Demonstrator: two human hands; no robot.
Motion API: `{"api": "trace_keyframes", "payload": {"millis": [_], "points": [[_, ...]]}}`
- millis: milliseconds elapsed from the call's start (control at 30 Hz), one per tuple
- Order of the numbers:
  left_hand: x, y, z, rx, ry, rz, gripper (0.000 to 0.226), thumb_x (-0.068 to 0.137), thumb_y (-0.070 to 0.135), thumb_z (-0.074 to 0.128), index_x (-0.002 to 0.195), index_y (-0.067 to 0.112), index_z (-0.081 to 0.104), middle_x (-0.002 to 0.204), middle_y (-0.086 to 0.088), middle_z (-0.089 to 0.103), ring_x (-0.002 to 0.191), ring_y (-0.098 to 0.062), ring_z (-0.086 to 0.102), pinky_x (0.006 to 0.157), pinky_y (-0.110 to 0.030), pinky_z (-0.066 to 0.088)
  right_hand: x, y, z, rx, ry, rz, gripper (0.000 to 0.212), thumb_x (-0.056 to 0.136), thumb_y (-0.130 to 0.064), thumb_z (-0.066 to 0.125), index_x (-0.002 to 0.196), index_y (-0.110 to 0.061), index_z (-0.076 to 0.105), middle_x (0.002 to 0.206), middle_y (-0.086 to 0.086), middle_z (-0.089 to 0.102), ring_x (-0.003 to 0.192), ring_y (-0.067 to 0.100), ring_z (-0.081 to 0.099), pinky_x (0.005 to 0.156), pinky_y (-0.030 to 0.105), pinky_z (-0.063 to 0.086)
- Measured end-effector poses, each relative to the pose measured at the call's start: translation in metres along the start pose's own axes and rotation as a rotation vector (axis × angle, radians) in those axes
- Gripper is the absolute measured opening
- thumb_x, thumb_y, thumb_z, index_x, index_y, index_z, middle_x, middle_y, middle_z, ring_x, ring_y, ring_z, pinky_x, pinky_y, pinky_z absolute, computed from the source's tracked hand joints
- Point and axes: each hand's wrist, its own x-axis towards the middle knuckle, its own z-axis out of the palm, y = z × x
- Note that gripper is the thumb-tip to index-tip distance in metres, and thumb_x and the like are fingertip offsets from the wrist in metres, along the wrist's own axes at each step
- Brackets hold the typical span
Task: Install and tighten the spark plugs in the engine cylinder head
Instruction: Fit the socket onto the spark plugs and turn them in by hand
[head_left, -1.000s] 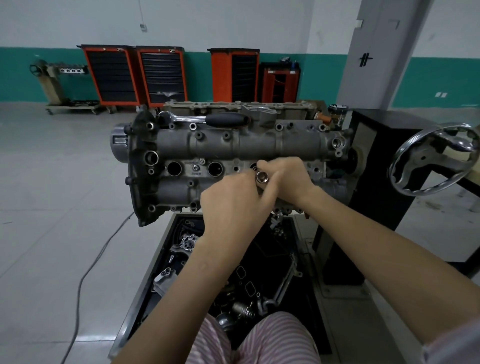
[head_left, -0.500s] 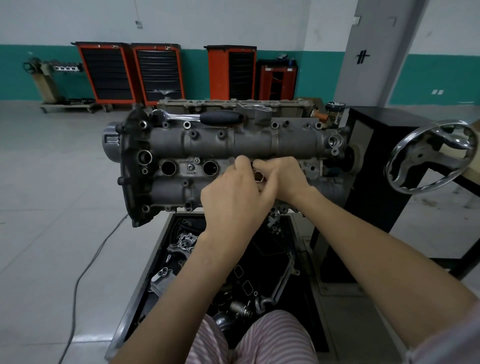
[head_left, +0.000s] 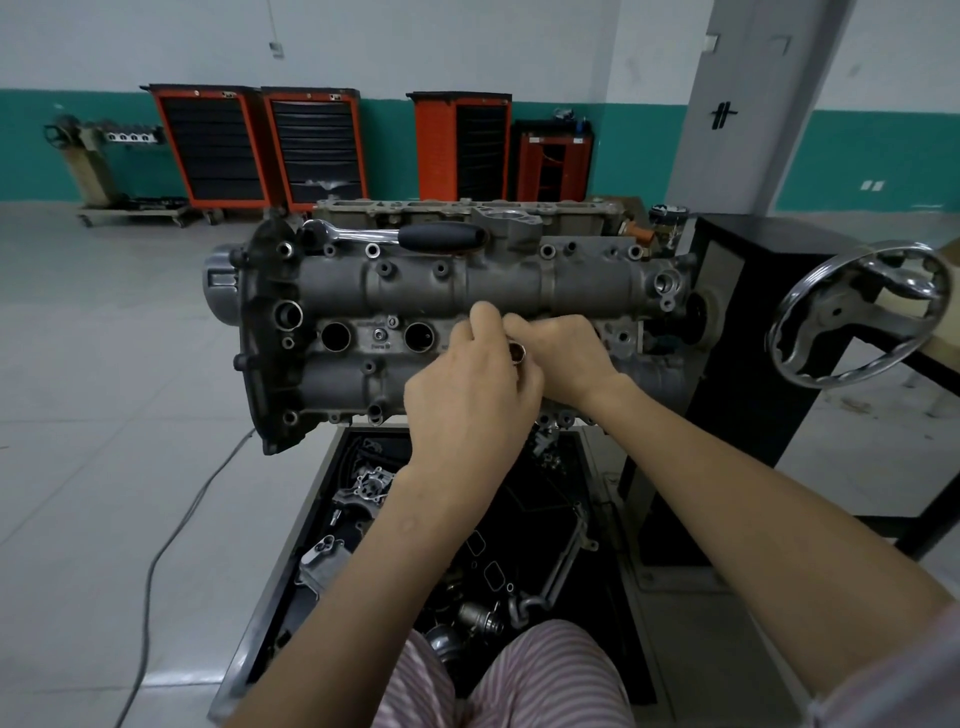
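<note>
Head view. Both hands work at the middle of the cylinder head (head_left: 415, 291), which sits on its stand with the plug wells facing the camera.

Change over the last second: the socket (head_left: 516, 352) between the hands showed its open, bright mouth towards the camera and stood clear of the knuckles; now only a sliver of its rim shows, lower and tucked between the two hands. The left hand (head_left: 470, 387) has turned, its thumb and forefinger now raised above the socket. Whole scene also sits slightly lower in view (head moved).

Judgement: the socket is being turned by hand in the third well from the left, i.e. a plug is being started by finger before any wrench goes on. The plug itself is hidden; cannot confirm it is in the socket.

Hand state:
- left hand: fingers curled, pinching at the socket from the left and near side
- right hand (head_left: 569, 358): fingers curled over the socket from the right; fingertips hidden behind the left hand

Task thing, appearance:
- cylinder head grey cast metal, dull, oily sheen
- two wells at left (head_left: 335, 336) and (head_left: 418, 336) are open and dark; no plug top seen in either, depth too dark to tell
- fourth well covered by the right hand

Ratchet wrench (head_left: 395, 235), black grip, lies untouched on the far top edge of the head, so tightening is not yet begun

Parts tray (head_left: 291, 566) below, near the knees
</note>
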Motion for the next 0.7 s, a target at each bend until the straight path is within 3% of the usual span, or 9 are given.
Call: {"api": "trace_keyframes", "payload": {"millis": [133,267,367,467,533,600,700], "points": [[0.0028,-0.0016,0.002,0.046,-0.063,-0.101,0.045,0.09,0.06,0.033,0.077,0.019,0.045,0.068,0.005,0.047,0.063,-0.019,0.046,0.046,-0.026,0.021,-0.0011,-0.0007,0.0005,-0.004,0.05,-0.005,0.016,0.071,-0.01,0.066,0.061,-0.002,0.056,0.041,0.009,0.053,0.033,0.025,0.049,0.038,0.021,0.031],[0.0043,0.001,0.0008,0.112,-0.029,-0.117,0.048,0.093,0.056,0.031,0.068,0.019,0.047,0.064,0.002,0.05,0.06,-0.021,0.048,0.044,-0.025,0.019,-0.0008,-0.0015,-0.0017,-0.02,0.102,-0.027,0.032,0.076,-0.023,0.04,0.054,-0.006,0.056,0.038,0.004,0.049,0.03,0.022,0.047,0.034,0.017,0.028],[0.0038,0.0017,-0.001,0.107,0.0,-0.078,0.031,0.093,0.047,0.038,0.078,0.02,0.042,0.075,0.003,0.052,0.067,-0.021,0.052,0.045,-0.027,0.019,-0.0019,0.0003,0.0001,-0.02,0.093,-0.011,0.031,0.074,-0.027,0.042,0.063,-0.003,0.058,0.043,0.007,0.054,0.034,0.025,0.051,0.037,0.02,0.031],[0.0017,0.0,-0.0025,0.059,-0.019,-0.014,0.023,0.089,0.039,0.045,0.087,0.022,0.03,0.082,0.004,0.046,0.064,-0.018,0.041,0.045,-0.027,0.018,-0.0011,0.0011,0.0003,-0.008,0.044,0.027,0.016,0.069,-0.012,0.063,0.076,0.002,0.059,0.047,0.011,0.057,0.037,0.03,0.054,0.04,0.023,0.031],[0.0009,-0.0008,-0.0025,0.04,-0.03,-0.008,0.025,0.089,0.041,0.044,0.088,0.021,0.029,0.084,0.003,0.049,0.063,-0.018,0.04,0.044,-0.027,0.017,-0.0009,0.0012,0.002,-0.023,0.01,0.01,0.018,0.065,-0.008,0.071,0.075,0.0,0.059,0.048,0.01,0.057,0.038,0.029,0.054,0.04,0.023,0.031],[0.0014,0.0001,-0.0014,0.044,-0.039,-0.034,0.031,0.09,0.05,0.039,0.087,0.02,0.033,0.083,0.002,0.053,0.065,-0.019,0.046,0.046,-0.028,0.019,0.0001,0.0025,0.0032,-0.045,-0.018,-0.004,0.016,0.07,-0.012,0.071,0.073,-0.003,0.059,0.052,0.009,0.06,0.043,0.028,0.056,0.041,0.025,0.033],[0.0031,0.0004,-0.0002,0.062,-0.057,-0.095,0.047,0.089,0.061,0.029,0.079,0.017,0.044,0.068,0.004,0.048,0.063,-0.02,0.046,0.047,-0.028,0.02,0.0009,0.0035,0.004,-0.125,-0.065,0.006,0.019,0.083,-0.021,0.055,0.077,-0.004,0.059,0.058,0.008,0.062,0.051,0.026,0.059,0.045,0.026,0.033]]}}
